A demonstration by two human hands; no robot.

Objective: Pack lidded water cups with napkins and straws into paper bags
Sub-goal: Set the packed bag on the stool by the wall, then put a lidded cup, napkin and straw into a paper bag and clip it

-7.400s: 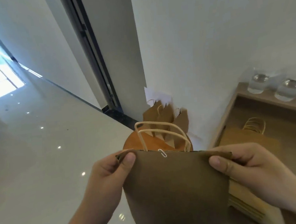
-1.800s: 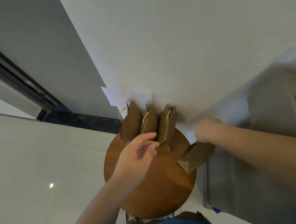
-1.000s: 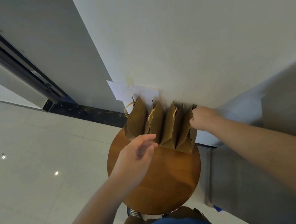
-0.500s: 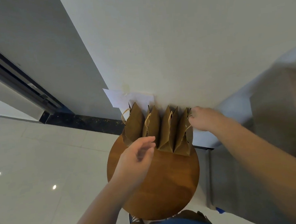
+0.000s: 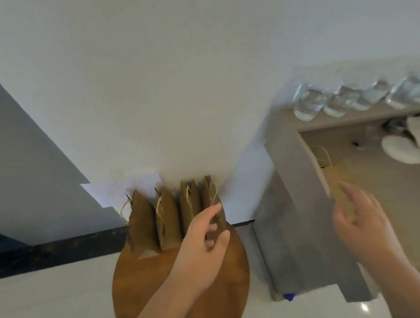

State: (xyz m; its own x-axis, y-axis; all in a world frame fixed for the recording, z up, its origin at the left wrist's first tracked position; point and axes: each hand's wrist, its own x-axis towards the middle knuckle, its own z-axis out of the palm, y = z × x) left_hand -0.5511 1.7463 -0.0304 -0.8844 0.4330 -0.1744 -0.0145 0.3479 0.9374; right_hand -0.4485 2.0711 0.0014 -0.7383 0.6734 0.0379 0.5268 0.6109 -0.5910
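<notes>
Four packed brown paper bags (image 5: 174, 221) stand in a row on a round wooden stool (image 5: 212, 299) against the wall. The left hand (image 5: 202, 246), fingers spread, rests against the rightmost; light, crushable paper, best lifted by its twine handles. The right hand (image 5: 361, 218), open and empty, hovers over the grey table (image 5: 292, 202) near flat bags; clear lidded water cups (image 5: 352, 99) line its back ledge.

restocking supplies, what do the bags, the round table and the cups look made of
Bags: brown kraft paper, matte and creased, with pale handles that look like twisted paper cord. Round table: seemingly wood, warm brown with a smooth, faintly glossy top. Cups: clear, probably plastic, though blur leaves glass possible.
</notes>
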